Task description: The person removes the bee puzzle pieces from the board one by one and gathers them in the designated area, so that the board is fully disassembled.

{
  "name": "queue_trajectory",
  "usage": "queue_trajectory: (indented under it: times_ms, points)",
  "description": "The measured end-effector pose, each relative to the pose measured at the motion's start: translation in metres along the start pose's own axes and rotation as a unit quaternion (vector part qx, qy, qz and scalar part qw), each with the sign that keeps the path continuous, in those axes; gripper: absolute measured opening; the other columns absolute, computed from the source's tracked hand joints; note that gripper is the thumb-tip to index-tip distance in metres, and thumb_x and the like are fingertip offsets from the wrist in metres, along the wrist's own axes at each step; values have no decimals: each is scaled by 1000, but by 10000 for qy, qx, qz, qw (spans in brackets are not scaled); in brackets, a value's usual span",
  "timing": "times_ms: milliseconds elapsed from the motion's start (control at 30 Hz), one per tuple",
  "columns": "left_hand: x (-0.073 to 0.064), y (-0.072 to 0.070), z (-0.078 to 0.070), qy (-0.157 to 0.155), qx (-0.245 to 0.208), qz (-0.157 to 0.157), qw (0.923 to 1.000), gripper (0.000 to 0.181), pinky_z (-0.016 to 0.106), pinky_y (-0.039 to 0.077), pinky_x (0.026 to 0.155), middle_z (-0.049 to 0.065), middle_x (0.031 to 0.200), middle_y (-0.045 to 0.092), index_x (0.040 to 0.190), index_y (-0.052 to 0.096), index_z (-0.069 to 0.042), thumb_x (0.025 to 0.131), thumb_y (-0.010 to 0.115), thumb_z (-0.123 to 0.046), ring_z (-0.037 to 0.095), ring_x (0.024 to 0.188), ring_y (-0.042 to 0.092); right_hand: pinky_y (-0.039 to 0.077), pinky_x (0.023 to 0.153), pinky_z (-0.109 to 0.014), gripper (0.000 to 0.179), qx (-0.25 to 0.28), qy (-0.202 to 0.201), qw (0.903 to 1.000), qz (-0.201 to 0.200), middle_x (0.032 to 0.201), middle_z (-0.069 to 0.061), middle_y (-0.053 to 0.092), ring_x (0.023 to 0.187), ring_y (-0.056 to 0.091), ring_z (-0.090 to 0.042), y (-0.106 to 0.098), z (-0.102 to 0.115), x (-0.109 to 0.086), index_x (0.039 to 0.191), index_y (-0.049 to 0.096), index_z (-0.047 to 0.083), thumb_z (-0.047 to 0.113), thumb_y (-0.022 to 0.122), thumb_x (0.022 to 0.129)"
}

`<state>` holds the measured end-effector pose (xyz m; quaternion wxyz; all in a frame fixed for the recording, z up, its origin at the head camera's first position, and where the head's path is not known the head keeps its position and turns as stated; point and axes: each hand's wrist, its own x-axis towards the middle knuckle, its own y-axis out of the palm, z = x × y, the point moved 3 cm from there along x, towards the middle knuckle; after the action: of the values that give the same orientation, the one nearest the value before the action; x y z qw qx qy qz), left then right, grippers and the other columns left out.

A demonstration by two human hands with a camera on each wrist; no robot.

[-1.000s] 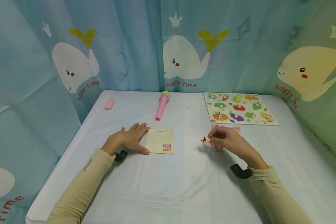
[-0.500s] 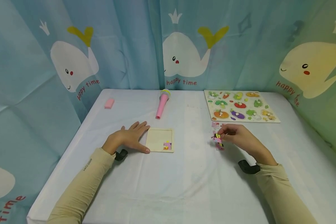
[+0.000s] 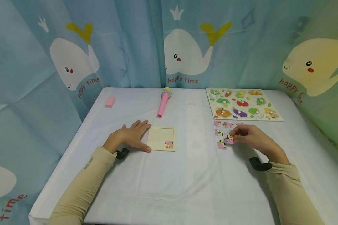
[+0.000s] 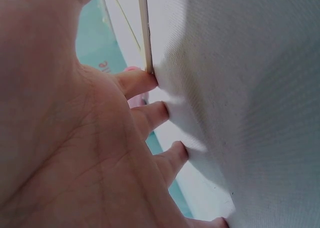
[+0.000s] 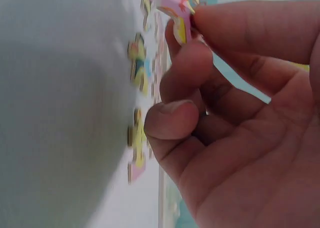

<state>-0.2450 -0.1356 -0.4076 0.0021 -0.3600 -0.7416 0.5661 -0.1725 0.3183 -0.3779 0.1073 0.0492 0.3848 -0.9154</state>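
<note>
My left hand [image 3: 130,137] lies spread on the table, thumb and fingertips against the left edge of a square wooden puzzle tray [image 3: 157,137]. One pink-and-yellow puzzle piece [image 3: 169,144] sits in the tray's near right corner. In the left wrist view, a fingertip [image 4: 142,82] touches the tray's edge. My right hand [image 3: 253,139] pinches a pink, yellow and black puzzle piece [image 5: 175,2] between thumb and fingers, raised above the table. Under and beside it lie several loose puzzle pieces [image 3: 221,145], some hidden behind the hand.
A wooden vegetable peg board [image 3: 243,104] lies at the back right, just behind the loose pieces. A pink toy microphone [image 3: 163,103] lies behind the tray. At the back left is a pink block [image 3: 110,102]. A whale-print curtain [image 3: 135,47] surrounds the white table.
My right hand has moved to the right with the puzzle piece in its pinch, uncovering loose pieces on its left. The left hand has stayed at the tray. The head view has tilted slightly down.
</note>
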Motion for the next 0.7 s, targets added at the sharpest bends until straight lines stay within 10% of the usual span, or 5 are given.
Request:
queue_trajectory:
  times_ms: [700]
  points:
    - [-4,-4,-4,-31,-17,73,10000,121,80,2,118,10,180,0,174,13,-13,86,82,-62,38,164,-4,52,71,-28,14,-261,30,9975,649,102,-5,66,86,56,-16,-4,-17,-4,113,71,-5,0,66,101]
